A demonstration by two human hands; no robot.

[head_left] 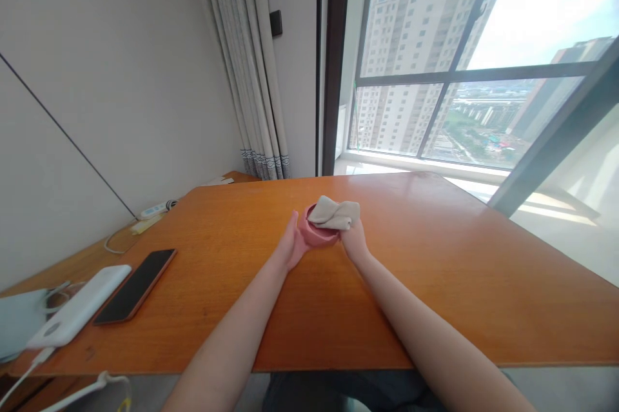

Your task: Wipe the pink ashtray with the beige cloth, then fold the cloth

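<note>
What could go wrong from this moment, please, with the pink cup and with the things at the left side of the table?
1. The pink cup might slip: the left hand holds its side, while the right hand has the cloth over part of its opening.
2. The white power bank could be pulled off if its cable, which runs past the table edge, gets caught; the phone lies close beside it.

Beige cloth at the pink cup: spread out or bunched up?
Bunched up: the beige cloth shows thick, overlapping folds at the mouth of the pink cup, one end by the right hand.
</note>
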